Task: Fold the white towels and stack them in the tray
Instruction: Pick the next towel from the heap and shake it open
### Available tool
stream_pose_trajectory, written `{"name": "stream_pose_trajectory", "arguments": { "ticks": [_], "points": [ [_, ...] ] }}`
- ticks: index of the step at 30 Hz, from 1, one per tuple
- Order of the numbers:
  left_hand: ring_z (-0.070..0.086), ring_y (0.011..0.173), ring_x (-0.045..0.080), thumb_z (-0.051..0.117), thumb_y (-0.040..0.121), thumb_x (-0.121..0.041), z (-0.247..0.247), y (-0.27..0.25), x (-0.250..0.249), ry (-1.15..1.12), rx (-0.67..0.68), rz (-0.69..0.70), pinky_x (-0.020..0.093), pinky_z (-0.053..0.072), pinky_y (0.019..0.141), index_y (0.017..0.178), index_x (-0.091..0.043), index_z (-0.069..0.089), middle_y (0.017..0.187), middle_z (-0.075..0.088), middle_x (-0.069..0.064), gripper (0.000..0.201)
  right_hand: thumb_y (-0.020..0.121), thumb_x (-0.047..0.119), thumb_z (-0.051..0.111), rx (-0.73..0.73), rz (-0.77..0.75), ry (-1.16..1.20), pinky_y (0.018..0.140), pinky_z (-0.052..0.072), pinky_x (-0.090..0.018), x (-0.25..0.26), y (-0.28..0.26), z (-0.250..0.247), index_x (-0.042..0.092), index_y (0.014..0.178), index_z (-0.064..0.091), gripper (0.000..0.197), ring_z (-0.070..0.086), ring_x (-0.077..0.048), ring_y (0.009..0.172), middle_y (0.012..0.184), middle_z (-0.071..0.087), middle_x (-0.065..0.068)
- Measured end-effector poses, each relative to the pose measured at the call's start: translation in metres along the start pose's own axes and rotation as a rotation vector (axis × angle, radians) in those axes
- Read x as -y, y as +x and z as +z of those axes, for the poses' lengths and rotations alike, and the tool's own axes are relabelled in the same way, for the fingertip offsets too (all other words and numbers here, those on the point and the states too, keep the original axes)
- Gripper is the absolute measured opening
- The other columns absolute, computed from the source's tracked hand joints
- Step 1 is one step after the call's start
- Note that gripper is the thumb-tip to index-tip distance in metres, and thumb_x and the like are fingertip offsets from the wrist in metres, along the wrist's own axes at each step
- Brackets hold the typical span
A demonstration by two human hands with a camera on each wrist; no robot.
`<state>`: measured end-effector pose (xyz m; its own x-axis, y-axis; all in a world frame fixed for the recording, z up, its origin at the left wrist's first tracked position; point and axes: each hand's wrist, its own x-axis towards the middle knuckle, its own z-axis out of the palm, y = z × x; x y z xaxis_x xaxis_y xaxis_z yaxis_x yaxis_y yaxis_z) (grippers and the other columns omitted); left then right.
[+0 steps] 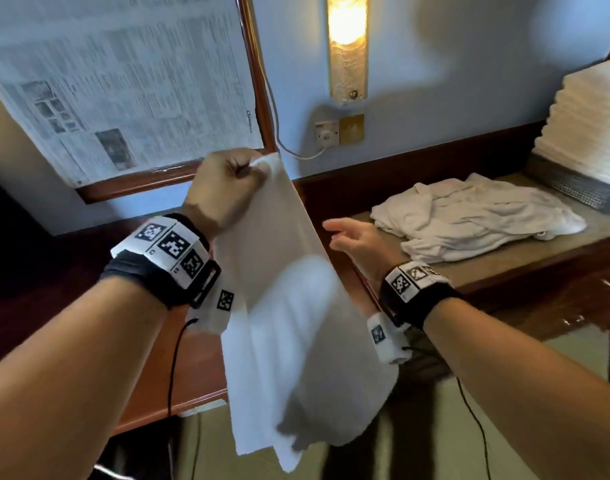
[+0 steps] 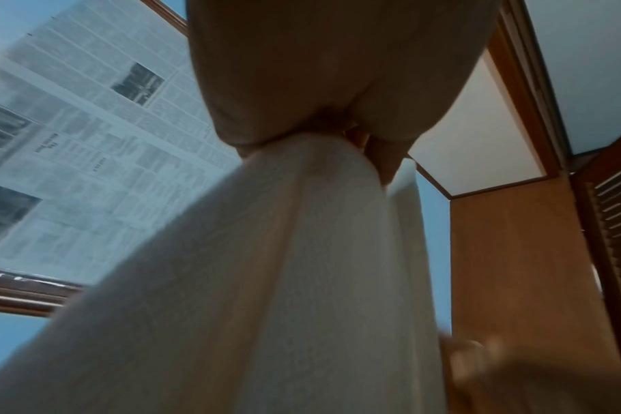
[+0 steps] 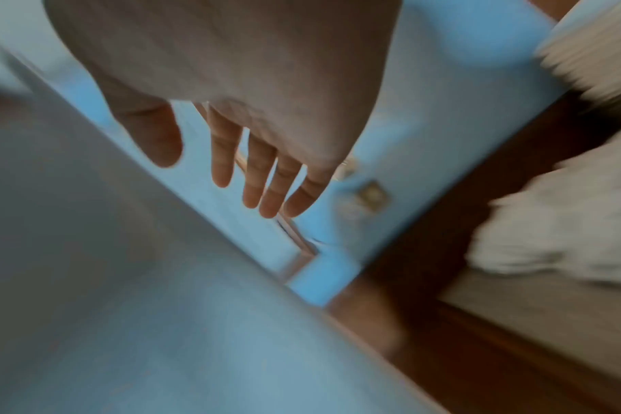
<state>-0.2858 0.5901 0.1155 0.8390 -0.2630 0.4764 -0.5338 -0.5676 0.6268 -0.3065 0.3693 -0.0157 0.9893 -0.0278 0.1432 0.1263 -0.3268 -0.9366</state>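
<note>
From the head camera, my left hand (image 1: 223, 188) was fisted around the top corner of a plain white cotton towel (image 1: 289, 306), which hung in the air in front of me, limp and creased down its length. It looked light and soft, with no stiffness to hold a shape, so I judged the free upper corner or the side edge was the place for my other hand to take it. My right hand (image 1: 357, 242) hovered just beside that edge, fingers spread and slack, holding nothing. To the right, a crumpled heap of white towels (image 1: 476, 220) lay on the wooden counter (image 1: 504, 268), and behind it a tall stack of folded white towels (image 1: 587, 123) stood in a grey mesh tray (image 1: 573, 192). The heap lay between me and the tray.

From the left wrist, my fingers (image 2: 383, 159) were curled tight on the bunched cloth, the towel (image 2: 266, 280) dropping away in long pleats; a sheet of newspaper (image 2: 89, 140) covered the framed pane behind.

From the right wrist, blurred, my fingers (image 3: 263, 179) were straight and slightly apart, touching nothing, with the towel (image 3: 89, 252) close beside them.
</note>
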Motion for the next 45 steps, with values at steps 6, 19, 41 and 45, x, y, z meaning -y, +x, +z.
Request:
{"name": "stream_pose_trajectory", "arguments": {
  "ticks": [6,19,41,45],
  "points": [
    [0.058,0.072,0.011,0.063,0.099,-0.022,0.01,0.007,-0.003,0.001,0.034,-0.014,0.032,0.047,0.069,0.077,-0.023,0.069,0.077,0.068,0.001,0.023,0.092,0.021,0.066,0.104,-0.296,0.079,0.064,0.05,-0.062,0.102,0.029,-0.002,-0.001,0.101,0.069,0.024,0.062,-0.05,0.071,0.089,0.062,-0.037],
    [0.037,0.045,0.01,0.062,0.1,-0.017,-0.013,-0.024,0.031,-0.429,-0.156,-0.105,0.022,0.031,0.044,0.07,-0.013,0.049,0.052,0.045,-0.007,0.033,0.091,0.022,0.069,-0.149,-0.591,-0.134,0.055,0.028,-0.025,0.18,0.069,0.017,0.009,0.073,0.049,0.029,0.035,-0.007,0.058,0.062,0.037,0.006],
    [0.057,0.069,0.02,0.062,0.095,-0.025,0.065,0.012,0.033,-0.016,0.024,-0.182,0.033,0.044,0.067,0.08,-0.009,0.069,0.069,0.065,0.0,0.023,0.084,0.023,0.078,0.394,-0.613,-0.639,0.079,0.047,-0.026,0.106,0.07,-0.049,0.01,0.078,0.073,0.016,0.062,-0.015,0.085,0.088,0.068,-0.005],
    [0.067,0.072,0.021,0.069,0.091,-0.027,0.066,0.01,0.002,-0.125,-0.086,-0.109,0.034,0.052,0.07,0.086,-0.012,0.076,0.078,0.074,0.01,0.018,0.08,0.039,0.065,0.327,-0.612,-0.706,0.066,0.042,-0.035,0.084,0.067,-0.042,0.014,0.061,0.064,0.031,0.051,-0.023,0.068,0.066,0.05,-0.001]
  ]
}}
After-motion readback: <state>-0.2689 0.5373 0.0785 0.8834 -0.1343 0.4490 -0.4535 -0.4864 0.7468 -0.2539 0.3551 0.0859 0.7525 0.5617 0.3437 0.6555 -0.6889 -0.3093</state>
